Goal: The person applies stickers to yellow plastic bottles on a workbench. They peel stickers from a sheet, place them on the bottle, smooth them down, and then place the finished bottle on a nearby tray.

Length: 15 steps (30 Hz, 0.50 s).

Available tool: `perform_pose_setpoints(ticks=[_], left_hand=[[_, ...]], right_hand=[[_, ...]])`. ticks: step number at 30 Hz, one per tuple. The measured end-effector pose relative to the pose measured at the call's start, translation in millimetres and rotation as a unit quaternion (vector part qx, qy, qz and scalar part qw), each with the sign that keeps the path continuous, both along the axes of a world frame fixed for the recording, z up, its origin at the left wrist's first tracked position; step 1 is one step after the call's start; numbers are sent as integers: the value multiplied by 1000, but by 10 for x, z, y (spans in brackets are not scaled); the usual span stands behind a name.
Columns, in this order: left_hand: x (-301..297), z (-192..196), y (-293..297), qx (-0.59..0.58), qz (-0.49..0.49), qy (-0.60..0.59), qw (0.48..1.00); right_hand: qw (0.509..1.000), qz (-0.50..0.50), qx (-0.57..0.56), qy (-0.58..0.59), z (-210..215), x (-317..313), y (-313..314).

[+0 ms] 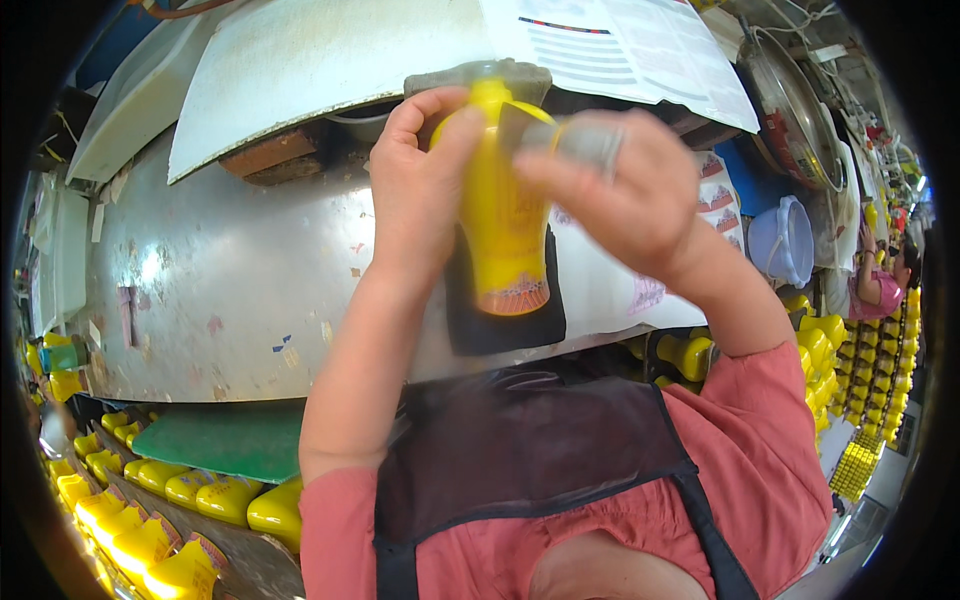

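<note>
Nearby, a bluish bucket (781, 241) sits right of the yellow vessel (507, 240).

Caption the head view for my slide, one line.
Left hand holds a yellow vase over a black pad while the right hand grips a gray-handled tool.

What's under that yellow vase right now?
A black pad shows around the near end of the yellow vase, with metal table to its left and white paper to its right. Whatever lies directly beneath the vase is covered.
</note>
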<state>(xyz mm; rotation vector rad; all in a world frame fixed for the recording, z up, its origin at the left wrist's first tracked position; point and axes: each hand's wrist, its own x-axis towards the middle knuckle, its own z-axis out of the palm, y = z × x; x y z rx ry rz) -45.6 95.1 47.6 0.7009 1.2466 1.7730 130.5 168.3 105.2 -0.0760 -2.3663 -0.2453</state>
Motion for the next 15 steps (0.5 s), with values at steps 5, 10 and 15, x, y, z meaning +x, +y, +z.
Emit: perform_pose_setpoints(ticks=[5, 10, 15], left_hand=[[26, 8, 6, 13, 21, -21, 999], [-14, 22, -2, 28, 12, -50, 998], [5, 25, 13, -44, 10, 238, 970]], right_hand=[[986, 153, -36, -49, -191, 61, -346], [993, 90, -25, -70, -76, -32, -570], [987, 100, -25, -126, -195, 47, -758]])
